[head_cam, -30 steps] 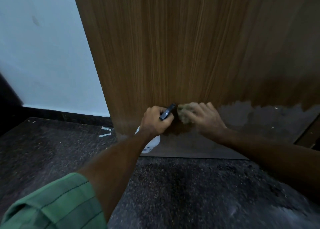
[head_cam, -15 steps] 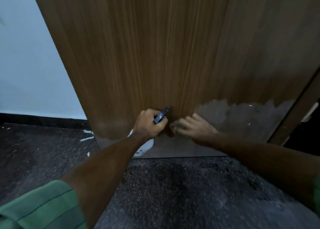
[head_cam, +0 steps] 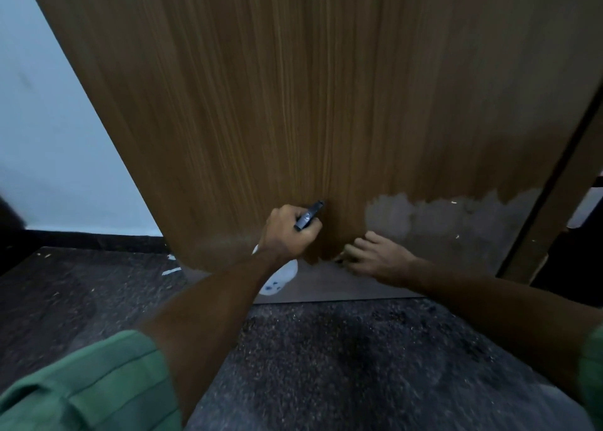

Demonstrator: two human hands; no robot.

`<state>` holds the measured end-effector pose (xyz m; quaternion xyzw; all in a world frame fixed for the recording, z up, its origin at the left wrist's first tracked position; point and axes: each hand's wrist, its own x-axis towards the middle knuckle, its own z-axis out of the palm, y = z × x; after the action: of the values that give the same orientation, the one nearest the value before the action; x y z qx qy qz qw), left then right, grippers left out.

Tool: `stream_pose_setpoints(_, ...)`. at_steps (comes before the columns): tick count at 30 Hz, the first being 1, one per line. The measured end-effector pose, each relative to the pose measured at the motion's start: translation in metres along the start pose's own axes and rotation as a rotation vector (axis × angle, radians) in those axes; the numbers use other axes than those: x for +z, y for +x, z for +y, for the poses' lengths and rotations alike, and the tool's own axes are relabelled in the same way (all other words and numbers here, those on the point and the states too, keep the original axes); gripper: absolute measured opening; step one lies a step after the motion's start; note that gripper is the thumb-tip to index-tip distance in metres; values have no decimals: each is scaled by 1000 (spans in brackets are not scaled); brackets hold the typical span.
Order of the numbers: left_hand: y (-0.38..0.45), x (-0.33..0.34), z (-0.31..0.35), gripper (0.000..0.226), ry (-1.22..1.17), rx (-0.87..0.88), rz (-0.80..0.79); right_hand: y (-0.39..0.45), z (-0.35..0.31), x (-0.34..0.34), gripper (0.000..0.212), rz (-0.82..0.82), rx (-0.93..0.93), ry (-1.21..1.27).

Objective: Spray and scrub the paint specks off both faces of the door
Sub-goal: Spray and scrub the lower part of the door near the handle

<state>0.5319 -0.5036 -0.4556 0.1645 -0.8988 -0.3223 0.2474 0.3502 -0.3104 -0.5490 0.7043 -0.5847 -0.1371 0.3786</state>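
Right hand [head_cam: 378, 257] had dropped lower on the door [head_cam: 326, 104] than a second earlier, from beside the left hand's knuckles down to the ragged lower edge of the brown veneer; the yellowish scrub pad [head_cam: 349, 250] that showed plainly back then was now mostly hidden under the fingers. Only a small olive-yellow patch peeked out at the fingertips, blurred. Fingers lay curved over the pad, pressing it to the door face. Left hand [head_cam: 290, 233] was curled tight round a dark slim handle [head_cam: 308, 214], its tip touching the wood just above the knuckles; what tool it was couldn't be told. White bottle-like shape [head_cam: 280, 279] with small blue marks sat behind the left wrist at the door's foot, largely blocked by the forearm; no writing was readable on it or on the handle.

Grey patch [head_cam: 450, 221] where the veneer was gone ran along the door's lower right, with a few pale specks [head_cam: 453, 202] on it. Door top was cut off by the frame edge. Door frame [head_cam: 561, 182] stood close on the right, with a dark gap beyond. Pale wall [head_cam: 58, 143] and black skirting [head_cam: 94, 238] were at left. Speckled dark floor [head_cam: 359, 359] lay below, with white flecks [head_cam: 171, 270] near the door's left corner. Green sleeve [head_cam: 85, 388] was cropped at bottom left.
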Motion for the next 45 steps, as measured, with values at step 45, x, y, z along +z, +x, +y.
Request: stream_pose_setpoints(45, 28, 95, 73, 36, -153, 111, -40, -65, 93, -45, 28, 219, 354, -7)
